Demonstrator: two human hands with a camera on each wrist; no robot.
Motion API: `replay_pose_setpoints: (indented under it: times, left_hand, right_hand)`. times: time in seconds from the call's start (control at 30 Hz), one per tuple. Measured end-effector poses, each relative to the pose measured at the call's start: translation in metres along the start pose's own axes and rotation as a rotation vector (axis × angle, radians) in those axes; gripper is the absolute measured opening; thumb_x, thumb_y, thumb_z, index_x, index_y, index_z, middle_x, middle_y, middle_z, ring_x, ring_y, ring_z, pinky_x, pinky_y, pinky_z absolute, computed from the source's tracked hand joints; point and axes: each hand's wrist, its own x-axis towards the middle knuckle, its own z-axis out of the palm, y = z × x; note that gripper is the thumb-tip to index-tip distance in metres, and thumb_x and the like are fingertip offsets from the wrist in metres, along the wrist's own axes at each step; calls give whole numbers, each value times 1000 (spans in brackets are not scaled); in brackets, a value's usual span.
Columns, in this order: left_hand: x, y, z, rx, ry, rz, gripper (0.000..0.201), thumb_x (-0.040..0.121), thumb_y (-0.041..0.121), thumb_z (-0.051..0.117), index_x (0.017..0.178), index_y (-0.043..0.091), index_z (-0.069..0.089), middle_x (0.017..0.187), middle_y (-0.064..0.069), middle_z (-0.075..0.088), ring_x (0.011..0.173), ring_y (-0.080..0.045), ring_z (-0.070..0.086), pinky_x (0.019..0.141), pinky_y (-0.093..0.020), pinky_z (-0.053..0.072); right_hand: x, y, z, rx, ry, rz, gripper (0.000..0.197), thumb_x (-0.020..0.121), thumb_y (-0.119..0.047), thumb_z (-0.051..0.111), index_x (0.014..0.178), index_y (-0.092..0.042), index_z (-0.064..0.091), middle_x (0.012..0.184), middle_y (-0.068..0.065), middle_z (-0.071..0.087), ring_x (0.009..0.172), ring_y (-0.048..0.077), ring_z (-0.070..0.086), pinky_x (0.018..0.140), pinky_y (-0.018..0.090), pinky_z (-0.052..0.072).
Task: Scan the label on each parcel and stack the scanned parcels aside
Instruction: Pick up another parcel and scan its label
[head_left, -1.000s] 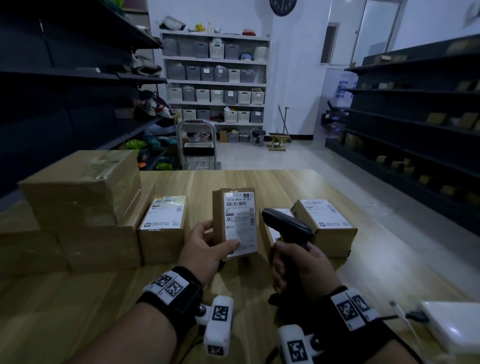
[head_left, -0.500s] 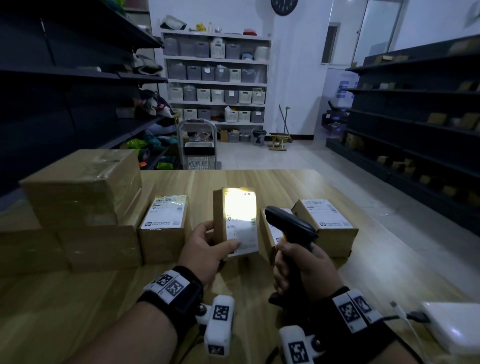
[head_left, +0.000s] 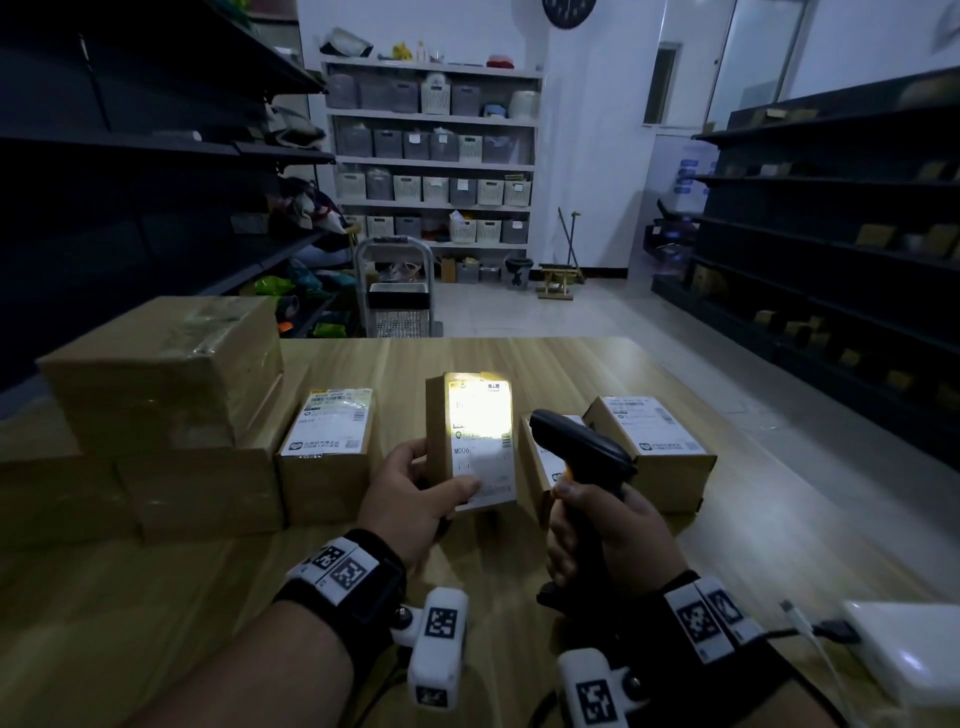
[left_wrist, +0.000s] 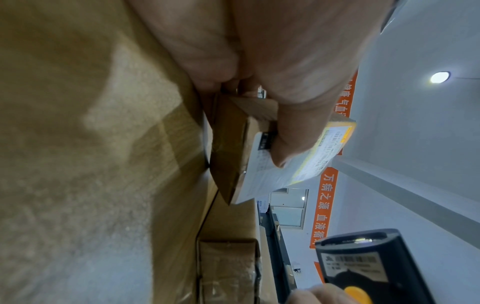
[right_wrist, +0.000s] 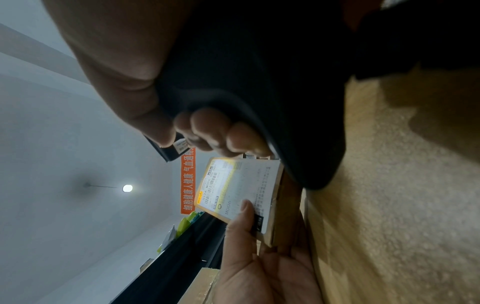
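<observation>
You are holding one small parcel (head_left: 470, 441) upright in your left hand (head_left: 415, 499), with the thumb pressing on the lower part of its white label (head_left: 483, 447) and the other fingers curling behind the box. It is raised a little above the counter (head_left: 519, 358), between the labelled parcel on the left (head_left: 327, 457) and the two on the right. Your right hand (head_left: 613, 535) is closing fully around the grip of the black scanner (head_left: 582, 447), and the scanner's head is pointing at the label. A bright patch of light is falling on the upper half of the label, so I am judging that the scan of this parcel is happening just now.

How much is finished is not certain. At the far left some larger brown boxes (head_left: 156, 374) are standing in a stack; they may be the scanned ones, but no labels are showing on them. The parcel behind the scanner (head_left: 540, 462) and the one at the far right (head_left: 654, 441) are lying flat with labels up and seem to be waiting. So the parcel in your hand is remaining to be put aside, and probably about three more are remaining to scan
</observation>
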Motion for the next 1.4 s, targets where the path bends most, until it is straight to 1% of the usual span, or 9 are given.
replay_pose_setpoints:
  times: [0.2, 0.33, 0.5, 0.7, 0.8, 0.97, 1.1, 1.2, 1.4]
  left_hand:
    - [-1, 2, 0, -10, -14, 19, 63, 90, 18, 91, 143, 34, 60, 127, 3, 79, 113, -24, 77, 84, -38, 62]
    - [0, -1, 0, -22, -7, 7, 66, 89, 18, 92, 145, 33, 60, 127, 3, 80, 115, -26, 78, 89, -43, 64]
    - [3, -1, 0, -17, -11, 6, 66, 88, 19, 94, 143, 34, 60, 125, 4, 81, 112, -26, 80, 92, -48, 66]
    - [4, -2, 2, -79, -1, 23, 69, 78, 20, 100, 137, 28, 66, 114, -2, 86, 101, -29, 85, 96, -61, 67]
    - [3, -2, 1, -81, 5, 38, 62, 85, 12, 95, 139, 26, 66, 112, -1, 87, 98, -26, 86, 92, -56, 69]
    - [-5, 2, 1, -53, 10, 55, 56, 88, 19, 93, 134, 36, 66, 115, 1, 85, 105, -25, 83, 93, -51, 68]
    - [-8, 5, 1, -70, 46, 75, 54, 89, 19, 92, 128, 44, 64, 118, 1, 82, 104, -25, 82, 79, -42, 67]
    - [-9, 6, 2, -68, 58, 80, 56, 90, 18, 91, 130, 45, 63, 117, 2, 82, 103, -23, 81, 74, -36, 64]
    - [-10, 7, 3, -80, 76, 76, 61, 91, 17, 90, 141, 39, 63, 118, 2, 82, 105, -22, 81, 81, -39, 65]
  right_hand:
    - [-2, -2, 0, 17, -15, 16, 19, 93, -14, 70, 79, -9, 59, 61, 16, 39, 45, 25, 44, 52, 37, 38]
    - [-2, -3, 2, 5, -8, 9, 18, 95, -12, 71, 82, -7, 59, 62, 16, 38, 46, 25, 43, 52, 36, 37]
    - [0, -2, 2, 20, 8, 10, 20, 84, -19, 74, 86, -6, 60, 62, 16, 40, 45, 25, 43, 51, 35, 38]
    - [-1, 0, 1, 34, 31, 22, 21, 82, -19, 77, 78, -7, 60, 60, 15, 42, 46, 24, 42, 52, 36, 36]
    - [-2, -1, 1, 16, 24, 23, 21, 85, -16, 79, 76, -8, 62, 60, 15, 42, 47, 25, 43, 52, 36, 37]
    - [-3, -2, -2, -1, 3, 16, 19, 87, -20, 75, 78, -10, 61, 62, 17, 42, 48, 27, 45, 52, 38, 41]
    - [-4, -4, -2, -4, 2, -9, 23, 96, -14, 70, 75, -11, 62, 59, 16, 41, 45, 25, 44, 51, 34, 41]
    - [-5, -6, -1, -17, 7, -11, 26, 100, -9, 62, 74, -10, 61, 59, 15, 40, 45, 24, 43, 51, 34, 39]
    - [-6, -7, -2, -26, 28, 1, 19, 100, -9, 62, 81, -7, 59, 60, 17, 40, 45, 26, 44, 50, 35, 41]
